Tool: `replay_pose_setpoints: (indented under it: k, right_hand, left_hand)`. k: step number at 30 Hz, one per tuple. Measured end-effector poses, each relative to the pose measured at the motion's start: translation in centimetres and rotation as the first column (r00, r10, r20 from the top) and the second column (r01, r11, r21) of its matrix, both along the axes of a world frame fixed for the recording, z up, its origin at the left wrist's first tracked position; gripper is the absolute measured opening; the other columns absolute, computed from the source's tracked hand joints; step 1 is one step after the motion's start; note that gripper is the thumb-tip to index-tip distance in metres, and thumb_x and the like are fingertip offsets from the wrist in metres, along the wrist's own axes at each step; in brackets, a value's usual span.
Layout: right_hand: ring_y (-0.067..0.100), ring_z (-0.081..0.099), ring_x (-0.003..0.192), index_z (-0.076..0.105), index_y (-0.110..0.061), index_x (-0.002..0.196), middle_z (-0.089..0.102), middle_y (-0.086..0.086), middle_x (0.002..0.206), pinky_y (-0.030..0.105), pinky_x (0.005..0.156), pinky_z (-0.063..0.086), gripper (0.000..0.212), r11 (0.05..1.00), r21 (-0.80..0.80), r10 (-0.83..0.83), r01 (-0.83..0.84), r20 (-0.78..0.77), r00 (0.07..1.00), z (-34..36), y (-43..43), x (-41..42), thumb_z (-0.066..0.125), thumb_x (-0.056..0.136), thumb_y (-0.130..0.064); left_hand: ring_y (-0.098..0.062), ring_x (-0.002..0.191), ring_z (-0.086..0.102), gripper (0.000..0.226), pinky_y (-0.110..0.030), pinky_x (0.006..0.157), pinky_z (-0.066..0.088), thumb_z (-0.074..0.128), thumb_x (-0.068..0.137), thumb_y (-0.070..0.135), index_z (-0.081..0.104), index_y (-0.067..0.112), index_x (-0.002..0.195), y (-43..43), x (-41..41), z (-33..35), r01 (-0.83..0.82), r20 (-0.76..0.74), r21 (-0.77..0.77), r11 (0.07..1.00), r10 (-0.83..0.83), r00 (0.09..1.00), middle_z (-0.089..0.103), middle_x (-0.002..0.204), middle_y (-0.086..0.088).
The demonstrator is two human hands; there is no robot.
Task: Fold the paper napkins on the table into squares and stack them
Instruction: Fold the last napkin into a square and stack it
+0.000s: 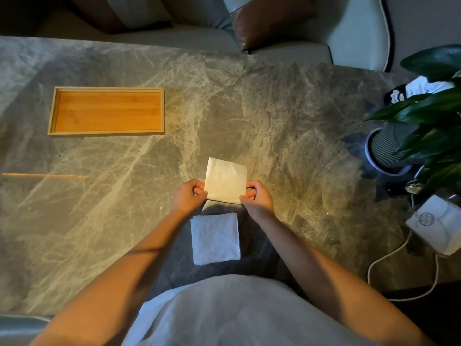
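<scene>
Your two bare forearms reach forward from the bottom of the view and converge near the middle of the marble bench (274, 116). Your left hand (188, 196) pinches the lower left corner of a folded napkin (225, 179), its fingers (199, 189) curled narrow against the paper's edge, thumb on top. Your right hand (257, 198) mirrors it at the lower right corner, fingers closed on the paper. The napkin is a square, held just above the bench with its far edge tipped toward 12 o'clock and a thin shadow line under its near edge. Directly at 6 o'clock from it, between your forearms and apart from both hands, a stack of folded napkins (215, 238) lies flat on the bench, its layered edges showing along the right and bottom sides. At 10 o'clock sits a shallow wooden tray (53, 111) with nothing in it. At 3 o'clock a ribbed pot (385, 148) holds a dark-leaved plant (434, 103). At 4 o'clock a white box (439, 226) carries a round emblem with small lettering too fine to read; a white cable (384, 258) runs beside it.
</scene>
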State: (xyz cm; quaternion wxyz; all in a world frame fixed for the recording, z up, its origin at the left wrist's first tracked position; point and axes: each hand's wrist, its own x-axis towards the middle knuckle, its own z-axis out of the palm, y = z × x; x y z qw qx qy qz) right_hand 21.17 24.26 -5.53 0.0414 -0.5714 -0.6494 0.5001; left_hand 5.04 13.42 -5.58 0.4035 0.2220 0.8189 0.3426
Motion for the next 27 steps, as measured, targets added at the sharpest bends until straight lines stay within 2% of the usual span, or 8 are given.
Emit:
replay_pose_setpoints:
  k: [4,8,12,14,16,19,22,27]
  right_hand:
    - [0.012,0.061,0.079,0.051,-0.027,0.107,0.058,-0.010,0.081,0.042,0.078,0.058,0.034,1.000,0.019,0.009,-0.009,0.031,0.999,0.0,-0.2,0.4,0.064,0.081,-0.011]
    - [0.015,0.060,0.081,0.049,-0.026,0.116,0.056,-0.008,0.084,0.043,0.079,0.058,0.041,1.000,0.019,0.015,-0.015,0.029,0.999,0.5,-0.4,0.3,0.062,0.080,-0.011]
    - [0.011,0.053,0.100,0.047,-0.029,0.125,0.050,-0.003,0.117,0.028,0.076,0.052,0.048,0.949,0.270,0.149,-0.165,0.078,0.986,1.2,-0.9,0.7,0.062,0.084,-0.011]
    - [0.015,0.047,0.113,0.048,-0.027,0.130,0.046,0.000,0.127,0.028,0.084,0.049,0.052,0.864,0.413,0.277,-0.289,0.090,0.957,1.4,-1.1,0.6,0.064,0.083,-0.009]
    - [0.020,0.038,0.126,0.044,-0.027,0.135,0.041,0.002,0.137,0.036,0.096,0.044,0.058,0.765,0.471,0.394,-0.439,0.196,0.898,1.4,-0.9,0.0,0.065,0.083,-0.011]
    - [0.022,0.019,0.140,0.030,-0.031,0.143,0.021,-0.002,0.156,0.044,0.110,0.026,0.065,0.711,0.372,0.469,-0.596,0.381,0.797,1.0,-0.3,-1.1,0.060,0.088,-0.018]
    - [0.025,0.010,0.144,0.022,-0.032,0.146,0.008,-0.005,0.160,0.052,0.115,0.017,0.068,0.716,0.265,0.476,-0.646,0.492,0.729,0.4,0.2,-0.8,0.057,0.090,-0.020]
    - [0.026,0.006,0.147,0.019,-0.029,0.148,0.005,0.002,0.161,0.049,0.118,0.013,0.075,0.749,0.272,0.435,-0.604,0.485,0.759,0.1,0.9,0.8,0.064,0.087,-0.029]
  left_hand:
    - [-0.014,0.062,0.055,0.013,-0.024,0.049,0.043,0.057,0.079,0.010,0.057,0.019,0.089,-0.1,0.2,-0.1,0.025,-0.033,-0.032,0.999,-0.026,0.999,0.057,0.067,0.005]
    - [-0.020,0.072,0.059,0.020,-0.037,0.062,0.053,0.058,0.081,0.014,0.051,0.021,0.098,-0.1,0.4,0.2,0.043,-0.085,-0.067,0.997,-0.049,0.995,0.057,0.072,0.004]
    - [-0.022,0.077,0.058,0.018,-0.034,0.061,0.044,0.056,0.081,0.016,0.049,0.025,0.095,-0.4,0.5,0.2,0.082,-0.243,0.033,0.996,-0.071,0.968,0.056,0.078,0.002]
    - [-0.020,0.095,0.055,0.022,-0.034,0.077,0.040,0.057,0.081,0.018,0.055,0.027,0.101,-0.3,0.5,0.0,0.220,-0.401,0.035,0.975,-0.188,0.896,0.057,0.095,0.004]
    - [-0.020,0.116,0.044,0.032,-0.038,0.095,0.031,0.060,0.082,0.022,0.057,0.029,0.113,0.2,0.6,-0.5,0.342,-0.511,-0.043,0.939,-0.315,0.800,0.055,0.116,0.003]
    - [-0.022,0.128,0.034,0.040,-0.041,0.106,0.022,0.061,0.085,0.027,0.054,0.029,0.124,1.1,0.8,-0.6,0.397,-0.520,-0.115,0.910,-0.396,0.757,0.047,0.133,0.000]
    - [-0.024,0.132,0.032,0.047,-0.042,0.109,0.018,0.063,0.083,0.024,0.051,0.029,0.129,1.0,0.5,-0.8,0.407,-0.533,-0.218,0.887,-0.458,0.711,0.042,0.141,-0.002]
    - [-0.025,0.127,0.036,0.053,-0.042,0.104,0.027,0.071,0.076,0.025,0.050,0.022,0.124,-0.3,-0.1,-0.8,0.316,-0.548,-0.202,0.927,-0.375,0.748,0.044,0.136,-0.003]
